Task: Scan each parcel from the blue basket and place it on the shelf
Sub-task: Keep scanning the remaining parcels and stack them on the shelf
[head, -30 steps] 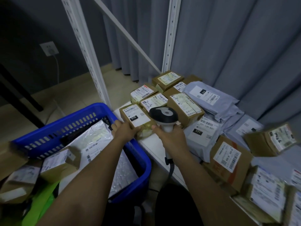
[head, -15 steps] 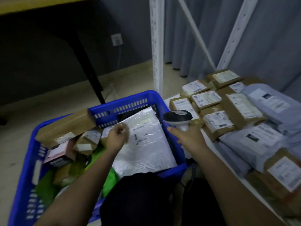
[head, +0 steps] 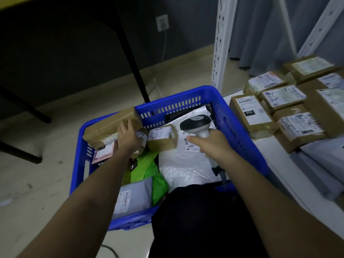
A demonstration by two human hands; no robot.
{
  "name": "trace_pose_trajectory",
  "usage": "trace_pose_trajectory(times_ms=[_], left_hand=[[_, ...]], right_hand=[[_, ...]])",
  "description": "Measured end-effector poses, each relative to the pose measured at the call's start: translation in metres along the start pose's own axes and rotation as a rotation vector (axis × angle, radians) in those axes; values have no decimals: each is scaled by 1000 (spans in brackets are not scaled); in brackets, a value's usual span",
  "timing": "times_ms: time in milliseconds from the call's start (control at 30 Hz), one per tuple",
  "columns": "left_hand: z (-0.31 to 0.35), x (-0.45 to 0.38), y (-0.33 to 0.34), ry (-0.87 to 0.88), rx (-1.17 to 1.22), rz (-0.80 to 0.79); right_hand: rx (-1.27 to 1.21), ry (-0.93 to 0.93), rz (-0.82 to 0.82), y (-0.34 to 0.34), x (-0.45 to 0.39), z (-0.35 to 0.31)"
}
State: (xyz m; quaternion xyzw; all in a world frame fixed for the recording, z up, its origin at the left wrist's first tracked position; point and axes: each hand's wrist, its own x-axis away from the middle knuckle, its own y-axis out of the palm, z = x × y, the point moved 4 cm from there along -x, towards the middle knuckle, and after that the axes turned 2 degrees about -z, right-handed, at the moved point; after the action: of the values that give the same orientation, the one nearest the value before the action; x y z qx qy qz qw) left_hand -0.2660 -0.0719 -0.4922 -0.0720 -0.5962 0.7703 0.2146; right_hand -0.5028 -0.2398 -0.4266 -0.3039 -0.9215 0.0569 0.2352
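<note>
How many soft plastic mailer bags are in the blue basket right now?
3 in the blue plastic basket: a large white bag along its right side, a crumpled green bag in the middle, and a grey bag at the near rim. Others may lie hidden beneath.

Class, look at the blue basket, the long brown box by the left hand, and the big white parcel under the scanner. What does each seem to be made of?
Blue basket: probably rigid moulded plastic, glossy, with slotted walls. Long brown box: likely cardboard, matte tan, creased. Big white parcel: apparently thin plastic film, shiny and wrinkled.
</note>
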Motion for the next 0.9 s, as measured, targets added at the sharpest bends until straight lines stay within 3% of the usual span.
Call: trace_pose_trajectory(times_ms=[300,567,667,800,900], left_hand=[[-3,-52,-6,1,-90,-49],[2,-52,-19,60,-481,-76],[9,-37,-24,222,-347,-80],[57,14,-44,530,-73,156],[103,50,-54,704,121,239]], right_hand=[[-2,9,-43,17,-12,-4],[-33,44,-54,16,-18,0],[-47,65,-48,12,-17,1],[-179,86,-23,0,-14,-1],[-381,94,55,-14,-13,-2]])
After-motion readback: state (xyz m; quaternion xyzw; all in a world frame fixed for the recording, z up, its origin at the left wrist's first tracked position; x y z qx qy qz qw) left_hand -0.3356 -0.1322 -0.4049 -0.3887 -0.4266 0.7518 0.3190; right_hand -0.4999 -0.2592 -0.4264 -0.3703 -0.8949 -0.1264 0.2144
